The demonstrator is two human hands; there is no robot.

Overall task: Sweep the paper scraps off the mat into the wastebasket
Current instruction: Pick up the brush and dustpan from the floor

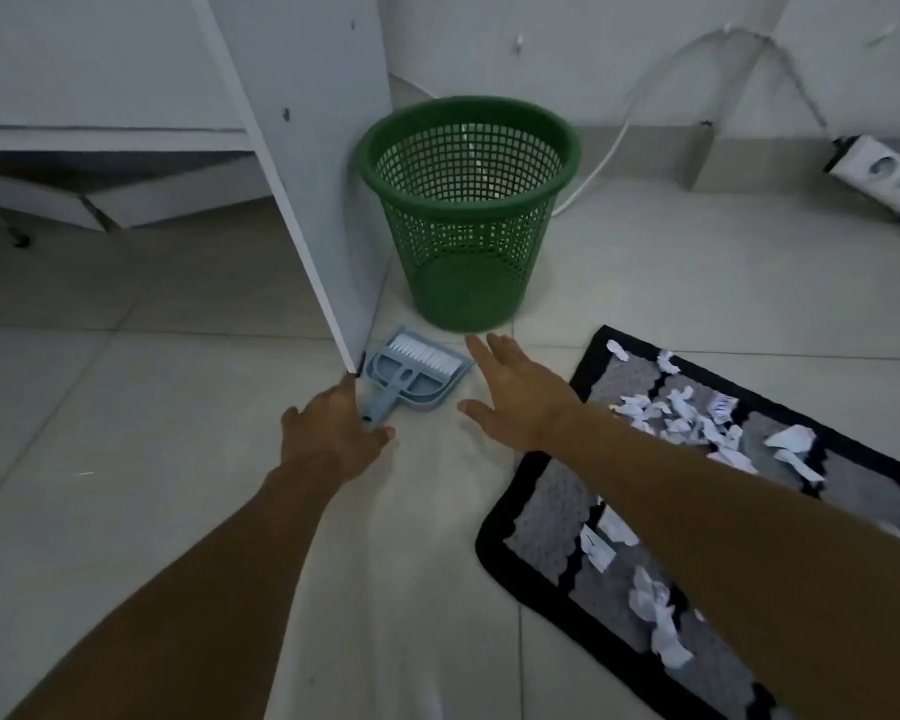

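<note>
Dustpan-and-brush set [418,374] flat on floor, handle [385,402] pointing back toward left hand [331,433]. Left hand nearer, fingers curled at handle end, grip unconfirmed. Right hand [510,394] open, spread, just beside pan.

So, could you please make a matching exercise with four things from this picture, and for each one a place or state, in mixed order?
Things:
1. wastebasket
2. dustpan
3. paper scraps
4. right hand

Places or states:
A. lying on the mat
B. open, fingers spread, holding nothing
C. green, upright beside the white panel
D. flat on the floor, brush nested inside

Pairs: 1-C, 2-D, 3-A, 4-B
</note>
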